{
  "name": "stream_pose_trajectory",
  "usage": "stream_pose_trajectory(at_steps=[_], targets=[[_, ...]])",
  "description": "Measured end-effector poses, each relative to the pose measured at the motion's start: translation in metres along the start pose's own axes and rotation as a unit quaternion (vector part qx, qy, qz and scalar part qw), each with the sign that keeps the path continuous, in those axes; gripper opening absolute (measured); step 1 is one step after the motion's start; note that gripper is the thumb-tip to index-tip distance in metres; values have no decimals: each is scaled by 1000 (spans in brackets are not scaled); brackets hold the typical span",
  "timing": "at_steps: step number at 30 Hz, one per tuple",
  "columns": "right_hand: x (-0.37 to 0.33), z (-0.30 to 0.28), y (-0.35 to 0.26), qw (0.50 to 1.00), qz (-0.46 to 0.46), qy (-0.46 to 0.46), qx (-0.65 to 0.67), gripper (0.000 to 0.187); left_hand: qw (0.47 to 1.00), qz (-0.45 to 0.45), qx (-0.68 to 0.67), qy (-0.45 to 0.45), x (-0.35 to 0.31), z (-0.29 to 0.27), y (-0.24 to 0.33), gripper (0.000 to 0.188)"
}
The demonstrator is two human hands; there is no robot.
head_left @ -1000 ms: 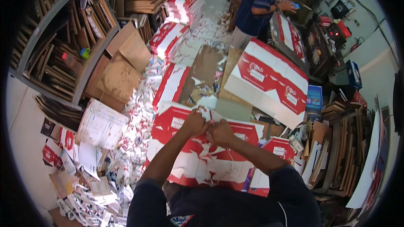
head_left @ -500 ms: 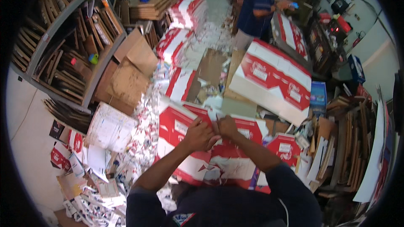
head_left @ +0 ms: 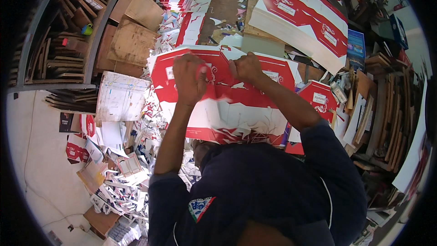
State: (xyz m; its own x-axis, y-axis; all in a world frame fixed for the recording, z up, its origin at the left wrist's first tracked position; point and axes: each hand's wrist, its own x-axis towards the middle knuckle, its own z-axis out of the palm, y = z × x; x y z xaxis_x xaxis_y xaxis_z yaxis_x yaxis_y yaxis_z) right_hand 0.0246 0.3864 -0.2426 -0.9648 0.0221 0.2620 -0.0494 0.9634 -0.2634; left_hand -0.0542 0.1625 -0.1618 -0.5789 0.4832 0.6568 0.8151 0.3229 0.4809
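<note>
A narrow gap parts left hand (head_left: 190,76) and right hand (head_left: 248,68), a thick red-and-white stack (head_left: 300,17) blocking ahead-right.

Broad red and white bands cover the printed sheets (head_left: 227,93), with curling scrolls and small white label panels on the red. The stack (head_left: 300,11) repeats this pattern above a cream-white side. The shirt (head_left: 268,182) is dark navy with thin white piping; its badge (head_left: 200,208) mixes green, white, red and blue.

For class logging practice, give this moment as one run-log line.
left hand: over printed sheets | right hand: near their far edge | scraps: at left
</note>
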Motion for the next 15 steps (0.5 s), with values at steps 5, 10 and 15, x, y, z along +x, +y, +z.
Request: stream_pose_trajectory(at_steps=[5,10,15], targets=[[-2,40,19,1000,14,-22,-7,48,864,-459,202,-53,-150,28,-77,94],[-3,60,29,997,16,-73,-15,47,808,-489,232,-230,-196,29,-64,125],[-5,42,22,997,25,-62,38,36,821,-397,258,-318,-186,36,-36,125]])
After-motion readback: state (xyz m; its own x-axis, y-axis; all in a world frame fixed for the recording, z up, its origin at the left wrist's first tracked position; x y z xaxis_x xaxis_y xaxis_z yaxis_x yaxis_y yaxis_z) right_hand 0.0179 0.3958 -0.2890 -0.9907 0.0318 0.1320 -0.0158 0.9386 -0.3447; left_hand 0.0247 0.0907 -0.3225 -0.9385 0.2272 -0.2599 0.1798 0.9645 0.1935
